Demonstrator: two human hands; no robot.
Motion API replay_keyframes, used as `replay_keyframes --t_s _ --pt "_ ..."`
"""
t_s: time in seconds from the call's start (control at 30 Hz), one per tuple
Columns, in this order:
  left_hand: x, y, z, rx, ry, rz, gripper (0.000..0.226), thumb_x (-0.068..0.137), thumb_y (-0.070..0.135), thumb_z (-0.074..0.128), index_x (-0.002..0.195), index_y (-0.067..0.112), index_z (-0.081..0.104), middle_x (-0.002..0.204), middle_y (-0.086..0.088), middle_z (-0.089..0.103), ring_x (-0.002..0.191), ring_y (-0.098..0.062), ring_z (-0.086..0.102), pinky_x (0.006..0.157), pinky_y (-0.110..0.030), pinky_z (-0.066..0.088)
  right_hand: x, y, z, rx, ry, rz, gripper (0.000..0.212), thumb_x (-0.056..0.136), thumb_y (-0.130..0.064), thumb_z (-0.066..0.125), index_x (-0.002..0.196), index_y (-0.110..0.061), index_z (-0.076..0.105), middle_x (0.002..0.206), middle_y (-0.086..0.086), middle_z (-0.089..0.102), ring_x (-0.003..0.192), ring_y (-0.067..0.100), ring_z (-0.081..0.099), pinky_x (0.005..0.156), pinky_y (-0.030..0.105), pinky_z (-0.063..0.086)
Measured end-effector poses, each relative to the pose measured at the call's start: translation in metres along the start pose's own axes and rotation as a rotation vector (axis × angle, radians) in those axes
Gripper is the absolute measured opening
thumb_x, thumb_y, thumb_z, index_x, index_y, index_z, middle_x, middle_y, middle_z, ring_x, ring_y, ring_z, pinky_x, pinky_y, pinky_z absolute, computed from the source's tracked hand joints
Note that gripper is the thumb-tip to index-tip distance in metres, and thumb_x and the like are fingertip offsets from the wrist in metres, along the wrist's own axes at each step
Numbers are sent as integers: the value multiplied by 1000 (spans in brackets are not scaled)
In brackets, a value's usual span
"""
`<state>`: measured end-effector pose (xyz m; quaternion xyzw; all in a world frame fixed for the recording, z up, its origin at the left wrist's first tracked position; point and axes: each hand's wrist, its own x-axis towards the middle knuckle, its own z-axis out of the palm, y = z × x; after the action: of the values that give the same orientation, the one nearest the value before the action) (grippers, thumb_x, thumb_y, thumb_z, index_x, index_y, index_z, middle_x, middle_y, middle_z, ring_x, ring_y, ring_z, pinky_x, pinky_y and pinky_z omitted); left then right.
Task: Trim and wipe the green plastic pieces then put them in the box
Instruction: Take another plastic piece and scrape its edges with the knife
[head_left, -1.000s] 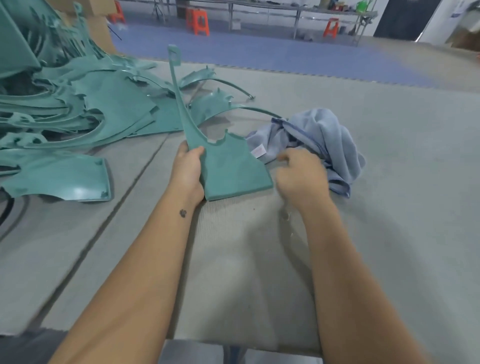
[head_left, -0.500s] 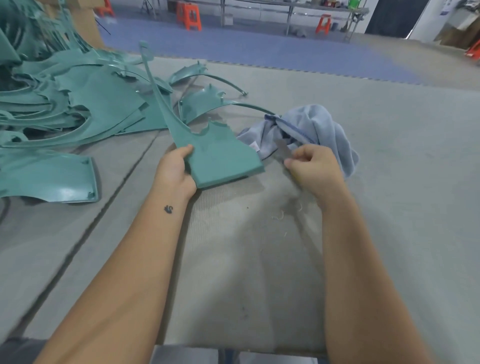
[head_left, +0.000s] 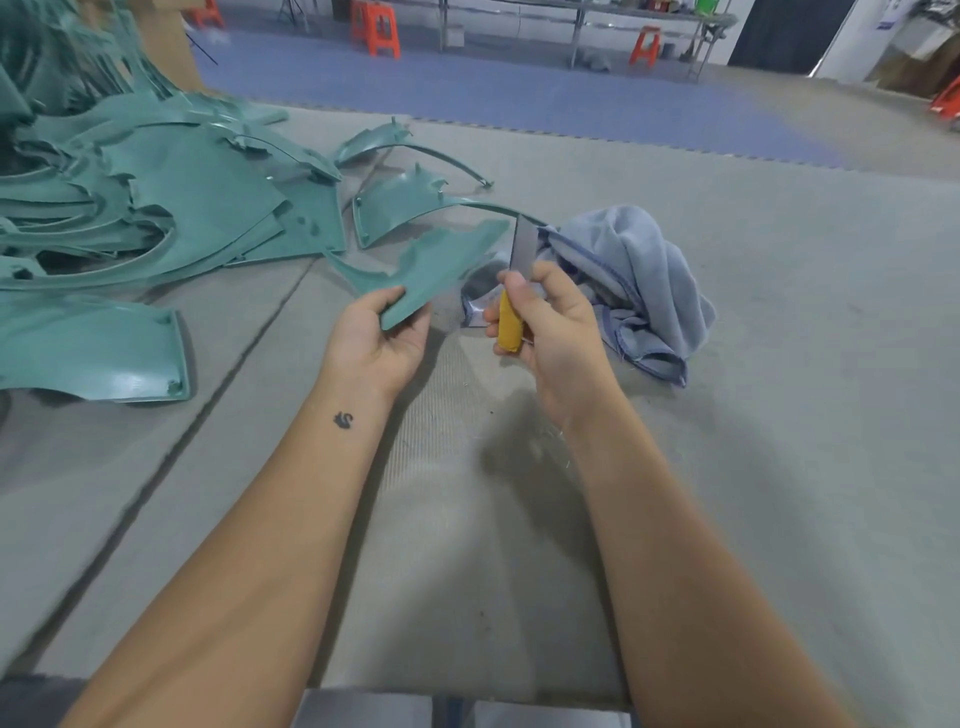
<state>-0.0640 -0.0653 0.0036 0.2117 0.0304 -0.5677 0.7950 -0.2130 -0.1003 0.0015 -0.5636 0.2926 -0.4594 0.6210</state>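
Observation:
My left hand (head_left: 376, 343) grips the near corner of a green plastic piece (head_left: 441, 262), tilted flat above the grey table (head_left: 779, 415). My right hand (head_left: 550, 332) holds a knife with a yellow handle (head_left: 510, 325); its metal blade (head_left: 523, 244) points up, just right of the piece's edge. A light blue cloth (head_left: 639, 280) lies crumpled on the table behind my right hand. A pile of green plastic pieces (head_left: 156, 208) covers the table's left side. No box for the pieces can be picked out.
One green panel (head_left: 93, 348) lies alone at the left, near the front of the pile. A curved green strip (head_left: 415, 202) lies between the pile and the cloth. Beyond the table are a blue floor mat (head_left: 519, 88), orange stools (head_left: 376, 26) and a long bench.
My right hand has lifted off the table near the cloth and now holds the knife upright. My left hand has turned the green piece from standing on end to lying flatter.

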Motion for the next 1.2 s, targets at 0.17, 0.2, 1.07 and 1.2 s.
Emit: replay_keyframes --t_s 0.17,0.2,1.07,1.2 --pt "-5 -6 3 0 10 -69 36 100 -3 38 134 -15 41 133 -28 54 124 -36 54 105 -33 43 5 9 -3 -112 55 -146 21 104 -21 43 96 -24 62 69 -11 59 70 4 54 70 26 41" --pt "-5 -7 3 -1 14 -74 37 100 -3 38 134 -14 41 133 -27 54 124 -36 55 105 -33 43 5 11 -5 -138 69 -157 21 104 -22 43 97 -25 62 69 -12 57 70 4 53 69 25 42" --pt "-9 -42 -2 1503 -91 592 39 98 50 41 120 27 64 110 -1 55 103 -18 54 94 -35 45 2 -2 9 157 -7 -5 27 101 -27 49 117 -15 67 90 7 68 86 25 60 85 38 52" --pt "-19 -18 6 1015 -226 115 81 82 81 25 100 20 75 97 -12 74 85 -36 71 68 -45 59 -1 -3 10 -124 -33 -52 23 102 -19 47 105 -23 69 71 -2 45 63 7 42 58 16 38"
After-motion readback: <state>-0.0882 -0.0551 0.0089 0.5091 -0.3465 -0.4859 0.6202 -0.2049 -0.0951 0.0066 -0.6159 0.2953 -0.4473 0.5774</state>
